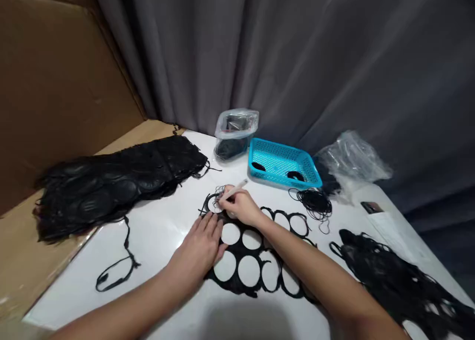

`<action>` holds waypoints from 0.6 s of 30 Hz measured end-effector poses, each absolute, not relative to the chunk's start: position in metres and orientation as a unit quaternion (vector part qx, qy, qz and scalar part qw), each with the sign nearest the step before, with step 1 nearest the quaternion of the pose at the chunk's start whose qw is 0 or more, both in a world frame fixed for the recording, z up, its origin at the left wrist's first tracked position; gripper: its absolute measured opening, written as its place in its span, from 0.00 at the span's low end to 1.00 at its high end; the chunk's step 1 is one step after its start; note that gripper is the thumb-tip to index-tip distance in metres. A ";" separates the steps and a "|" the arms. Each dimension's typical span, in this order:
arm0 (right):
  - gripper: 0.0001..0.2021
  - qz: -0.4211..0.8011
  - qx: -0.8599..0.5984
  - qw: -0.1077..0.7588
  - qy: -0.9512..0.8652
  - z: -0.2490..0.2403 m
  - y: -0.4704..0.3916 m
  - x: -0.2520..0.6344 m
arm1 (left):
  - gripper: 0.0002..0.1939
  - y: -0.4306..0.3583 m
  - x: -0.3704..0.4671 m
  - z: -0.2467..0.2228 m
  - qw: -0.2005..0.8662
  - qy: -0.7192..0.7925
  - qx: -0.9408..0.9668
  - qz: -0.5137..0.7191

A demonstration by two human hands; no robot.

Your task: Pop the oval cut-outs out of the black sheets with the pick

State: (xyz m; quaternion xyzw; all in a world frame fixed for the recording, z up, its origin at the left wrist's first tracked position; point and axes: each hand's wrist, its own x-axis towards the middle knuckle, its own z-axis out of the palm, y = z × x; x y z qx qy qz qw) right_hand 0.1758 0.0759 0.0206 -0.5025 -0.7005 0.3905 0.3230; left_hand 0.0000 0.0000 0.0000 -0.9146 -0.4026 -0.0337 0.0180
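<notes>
A black sheet with several round holes (237, 251) lies flat on the white table (156, 241). My left hand (200, 241) rests on the sheet's left edge, palm down, its fingers stretched out. In my right hand (239, 204) is a slim whitish pen-like tool (234, 189), gripped between the fingers and slanting up to the right. Its lower end is at the sheet's upper left ring, where thin black strands (218, 191) lie. My right forearm covers part of the sheet.
A stack of black sheets (122, 181) lies left. Behind are an open plastic bag (235, 132) and a blue basket (284, 162) with black pieces. Black cords (315, 202), a clear bag (352, 157) and black scraps (401, 275) lie right; a black loop (117, 273) lies left.
</notes>
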 end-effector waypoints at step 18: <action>0.08 0.438 -0.447 0.301 -0.720 0.009 0.069 0.182 | 0.24 0.003 -0.004 -0.006 0.001 -0.390 -0.919 -0.063</action>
